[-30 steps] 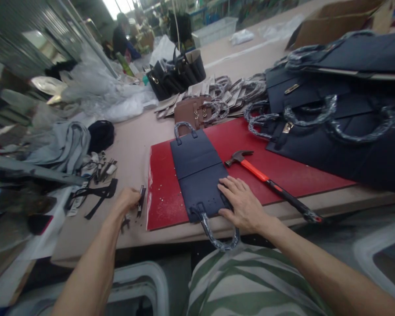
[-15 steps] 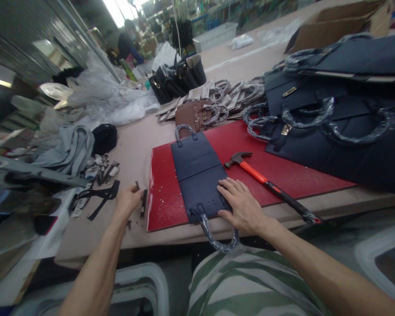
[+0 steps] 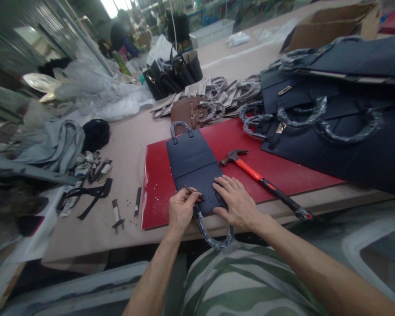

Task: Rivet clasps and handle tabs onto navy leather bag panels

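Observation:
A dark navy bag panel (image 3: 199, 149) lies lengthwise on a red board (image 3: 158, 175), with a plastic-wrapped handle at each end. Its near handle (image 3: 219, 242) hangs toward my body, past the board's edge. My left hand (image 3: 181, 211) pinches a slim dark metal punch (image 3: 191, 190) over the panel, close to that handle's base; its tip is hard to make out. Fingers spread, my right hand (image 3: 237, 202) rests on the panel's right edge beside a few small holes. A claw hammer (image 3: 250, 169) with an orange and black grip lies to the right.
Navy bag pieces (image 3: 316, 131) are heaped at the right, and a brown bag (image 3: 184, 115) lies beyond the board. On the left are a dark strip (image 3: 138, 202), a small metal tool (image 3: 117, 214) and black straps (image 3: 97, 193). A person (image 3: 121, 37) is in the background.
My left hand has moved right from the table beside the board onto the panel, bringing the punch with it. My right hand stays on the panel.

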Motion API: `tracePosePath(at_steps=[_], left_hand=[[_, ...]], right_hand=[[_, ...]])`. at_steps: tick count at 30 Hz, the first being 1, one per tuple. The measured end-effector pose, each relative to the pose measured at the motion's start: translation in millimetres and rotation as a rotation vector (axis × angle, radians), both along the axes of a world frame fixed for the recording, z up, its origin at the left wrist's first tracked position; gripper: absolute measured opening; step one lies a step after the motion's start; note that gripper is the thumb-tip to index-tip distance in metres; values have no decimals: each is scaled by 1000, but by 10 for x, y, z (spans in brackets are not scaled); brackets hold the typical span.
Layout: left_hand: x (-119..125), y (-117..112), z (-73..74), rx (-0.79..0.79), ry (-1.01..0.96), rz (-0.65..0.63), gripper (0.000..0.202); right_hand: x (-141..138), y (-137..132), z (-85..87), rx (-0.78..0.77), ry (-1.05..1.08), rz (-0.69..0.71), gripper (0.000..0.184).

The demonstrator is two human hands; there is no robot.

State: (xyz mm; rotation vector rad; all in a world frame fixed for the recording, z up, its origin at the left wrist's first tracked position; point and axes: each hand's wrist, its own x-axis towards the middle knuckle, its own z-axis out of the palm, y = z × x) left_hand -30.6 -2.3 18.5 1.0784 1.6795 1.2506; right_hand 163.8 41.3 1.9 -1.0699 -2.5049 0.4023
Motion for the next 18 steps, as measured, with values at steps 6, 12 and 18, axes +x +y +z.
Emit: tracePosePath(at_steps=[6,12,18], left_hand=[[0,-28,-67,35,58,-28,17],[37,-51,-77,56,193,-55,14],[29,-59,-83,65,212,-56,14]], right_hand=[[8,5,-19,2,23,2,65],[13,8,-3,8,8,6,65],[12,4,-3,8,26,5,66]])
